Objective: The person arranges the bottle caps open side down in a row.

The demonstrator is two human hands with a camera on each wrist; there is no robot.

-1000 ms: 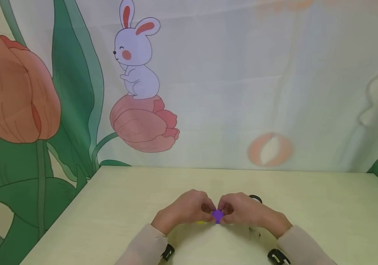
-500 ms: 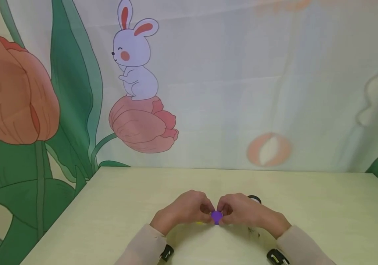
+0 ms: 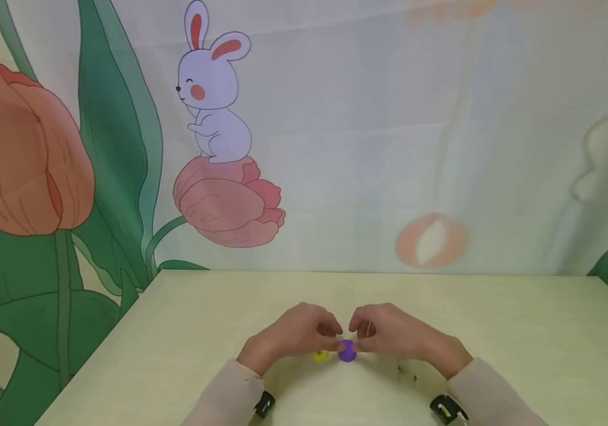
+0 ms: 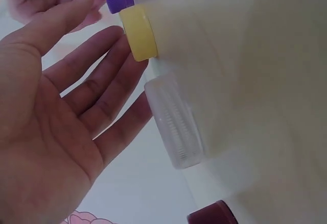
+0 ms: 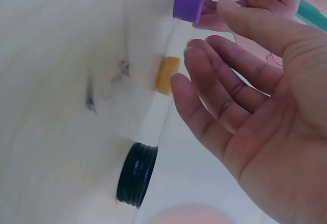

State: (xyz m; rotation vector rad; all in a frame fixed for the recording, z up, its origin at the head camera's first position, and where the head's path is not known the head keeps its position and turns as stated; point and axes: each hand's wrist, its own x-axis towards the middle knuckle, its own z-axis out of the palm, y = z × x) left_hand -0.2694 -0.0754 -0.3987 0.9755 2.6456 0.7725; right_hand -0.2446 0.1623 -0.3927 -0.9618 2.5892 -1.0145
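Note:
A purple screw cap (image 3: 347, 351) lies on the table between the two hands. The left hand (image 3: 298, 331) is just to its left, thumb near the cap, fingers loosely bent. On the other side is the right hand (image 3: 391, 334), its thumb also near the cap. In both wrist views the fingers are spread apart and relaxed, gripping nothing; whether the thumbs still touch the cap I cannot tell. A yellow cap (image 4: 139, 32) lies beside the purple one, by the left fingers. Near the right fingertips is a small orange cap (image 5: 167, 75).
A clear ribbed plastic piece (image 4: 173, 124) and a dark red cap (image 4: 212, 214) lie beyond the left hand. A black ridged cap (image 5: 137, 175) stands past the right hand. Dark marks (image 5: 122, 68) stain the table (image 3: 229, 296). A printed curtain (image 3: 336, 148) hangs behind.
Both hands pinched the purple cap before; now their fingers have lifted and spread away from it. More of the yellow cap shows, and the black cap is now hidden in the head view.

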